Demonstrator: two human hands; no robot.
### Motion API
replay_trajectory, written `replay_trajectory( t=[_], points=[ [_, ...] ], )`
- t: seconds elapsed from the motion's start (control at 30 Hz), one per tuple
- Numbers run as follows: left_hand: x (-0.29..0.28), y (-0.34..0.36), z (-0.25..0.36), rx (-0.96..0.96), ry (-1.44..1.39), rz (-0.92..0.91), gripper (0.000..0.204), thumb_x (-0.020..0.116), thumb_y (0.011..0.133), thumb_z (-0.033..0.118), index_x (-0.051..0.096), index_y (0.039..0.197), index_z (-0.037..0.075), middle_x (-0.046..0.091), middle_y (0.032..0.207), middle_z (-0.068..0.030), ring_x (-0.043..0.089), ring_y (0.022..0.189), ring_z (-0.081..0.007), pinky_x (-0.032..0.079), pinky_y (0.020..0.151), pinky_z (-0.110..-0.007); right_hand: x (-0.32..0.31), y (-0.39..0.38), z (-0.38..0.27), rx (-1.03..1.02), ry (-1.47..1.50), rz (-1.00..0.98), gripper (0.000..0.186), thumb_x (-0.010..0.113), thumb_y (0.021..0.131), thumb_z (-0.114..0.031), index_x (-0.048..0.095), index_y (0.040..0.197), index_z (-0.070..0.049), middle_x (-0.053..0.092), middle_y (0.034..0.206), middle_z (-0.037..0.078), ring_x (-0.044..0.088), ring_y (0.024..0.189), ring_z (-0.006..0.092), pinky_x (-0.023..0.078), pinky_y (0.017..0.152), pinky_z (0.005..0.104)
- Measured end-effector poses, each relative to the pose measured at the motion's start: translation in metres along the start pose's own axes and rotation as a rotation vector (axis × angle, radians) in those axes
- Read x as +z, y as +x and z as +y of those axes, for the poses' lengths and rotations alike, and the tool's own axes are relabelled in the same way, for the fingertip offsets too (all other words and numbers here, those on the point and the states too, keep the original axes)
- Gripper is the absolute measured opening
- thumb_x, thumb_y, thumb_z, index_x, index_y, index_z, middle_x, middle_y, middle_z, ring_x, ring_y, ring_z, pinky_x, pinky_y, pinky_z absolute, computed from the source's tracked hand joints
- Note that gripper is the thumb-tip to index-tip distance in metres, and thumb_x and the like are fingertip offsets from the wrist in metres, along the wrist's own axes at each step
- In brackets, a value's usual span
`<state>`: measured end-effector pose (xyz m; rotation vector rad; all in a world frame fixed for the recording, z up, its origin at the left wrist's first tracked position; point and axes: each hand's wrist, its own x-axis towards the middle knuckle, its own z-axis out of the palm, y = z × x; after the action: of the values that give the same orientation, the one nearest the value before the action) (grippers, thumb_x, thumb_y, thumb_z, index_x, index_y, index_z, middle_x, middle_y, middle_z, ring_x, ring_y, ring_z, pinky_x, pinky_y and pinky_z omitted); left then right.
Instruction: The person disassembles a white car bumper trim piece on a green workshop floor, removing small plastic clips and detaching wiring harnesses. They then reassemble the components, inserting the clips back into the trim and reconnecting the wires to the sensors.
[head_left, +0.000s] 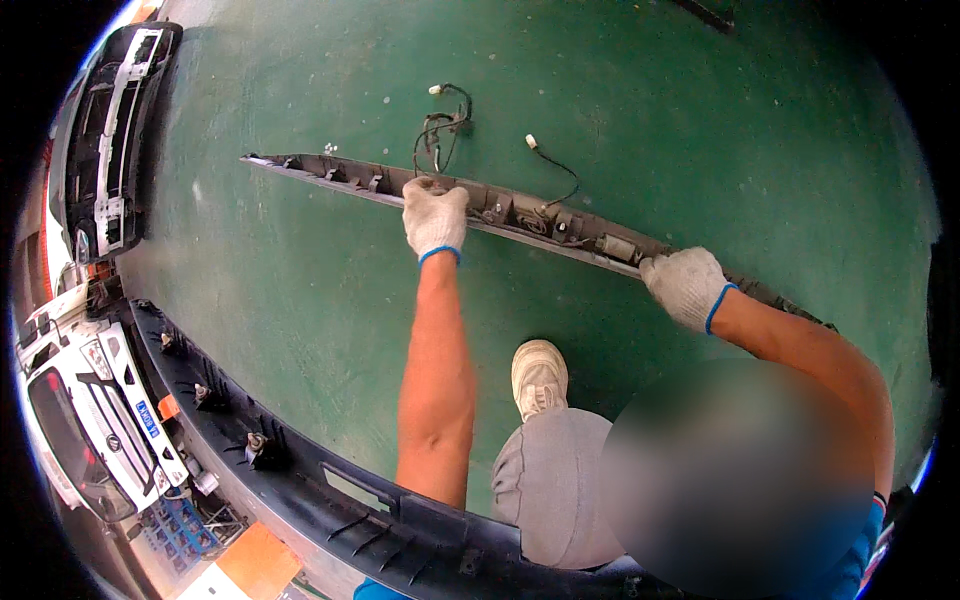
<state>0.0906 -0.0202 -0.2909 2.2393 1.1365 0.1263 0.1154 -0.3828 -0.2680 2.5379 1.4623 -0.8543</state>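
A long, narrow vehicle trim strip (pixel 590 228) stretches across the view, its hollow inner side with clips and small fittings facing up. My left hand (pixel 437 215), in a pale knit glove with a blue cuff, is closed on its near edge, left of the middle. Further right, my right hand (pixel 688 287), gloved alike, grips the same edge near the right part. Dark wires with a white connector (pixel 435 90) come out beyond my left hand. A second wire ends in another white connector (pixel 532 142). Whether the strip touches the floor I cannot tell.
A large black bumper (pixel 300 455) curves along the lower left, close to my left arm. Another bumper (pixel 110 140) stands at the far left. A white truck (pixel 95 420) is beyond. My shoe (pixel 540 375) is on the green floor (pixel 330 290). A blurred patch covers the lower right.
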Motion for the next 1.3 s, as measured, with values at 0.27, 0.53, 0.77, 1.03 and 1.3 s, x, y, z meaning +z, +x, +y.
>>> replay_trajectory(
  t=[0.27, 0.53, 0.77, 1.03, 1.3],
  points=[
    [-0.022, 0.014, -0.016, -0.039, -0.276, -0.323, 0.018, 0.071, 0.090, 0.016, 0.070, 0.100, 0.002, 0.073, 0.087, -0.0074, 0.057, 0.060, -0.0118, 0.047, 0.053, -0.029, -0.002, 0.003, 0.006, 0.012, -0.038, 0.030, 0.016, 0.065, 0.087, -0.010, 0.071, 0.101, -0.003, 0.076, 0.085, 0.013, 0.077, 0.079, 0.0305, 0.061, 0.064, 0.0443],
    [-0.033, -0.002, -0.013, -0.214, -0.516, -0.548, 0.021, 0.058, 0.100, 0.014, 0.059, 0.117, 0.002, 0.075, 0.099, -0.0137, 0.068, 0.063, -0.0168, 0.053, 0.052, -0.029, -0.003, 0.011, 0.008, 0.026, -0.036, 0.025, 0.016, 0.065, 0.087, -0.010, 0.071, 0.101, -0.005, 0.077, 0.088, 0.013, 0.077, 0.082, 0.0304, 0.061, 0.067, 0.0443],
    [-0.024, -0.004, -0.032, -0.198, -0.740, -0.542, 0.023, 0.060, 0.105, 0.021, 0.060, 0.119, 0.002, 0.073, 0.091, -0.0114, 0.062, 0.059, -0.0148, 0.049, 0.049, -0.028, -0.004, 0.013, 0.008, 0.053, -0.019, 0.021, 0.015, 0.065, 0.087, -0.008, 0.071, 0.100, -0.004, 0.076, 0.089, 0.015, 0.077, 0.082, 0.0317, 0.061, 0.068, 0.0448],
    [-0.020, -0.025, -0.016, -0.240, -0.833, -0.623, 0.030, 0.062, 0.105, 0.021, 0.060, 0.127, 0.001, 0.073, 0.105, -0.0154, 0.069, 0.075, -0.0182, 0.057, 0.059, -0.028, -0.002, 0.017, 0.009, 0.032, 0.030, -0.010, 0.013, 0.067, 0.085, -0.007, 0.071, 0.097, -0.004, 0.076, 0.085, 0.015, 0.077, 0.081, 0.0327, 0.061, 0.067, 0.0458],
    [-0.005, -0.067, 0.006, -0.140, -0.615, -0.796, 0.033, 0.066, 0.101, 0.023, 0.063, 0.124, -0.001, 0.073, 0.107, -0.0110, 0.074, 0.084, -0.0198, 0.061, 0.071, -0.031, -0.001, 0.016, 0.008, 0.025, 0.032, 0.025, 0.011, 0.067, 0.084, -0.007, 0.072, 0.094, -0.004, 0.076, 0.084, 0.016, 0.077, 0.080, 0.0331, 0.060, 0.065, 0.0465]
  ],
)
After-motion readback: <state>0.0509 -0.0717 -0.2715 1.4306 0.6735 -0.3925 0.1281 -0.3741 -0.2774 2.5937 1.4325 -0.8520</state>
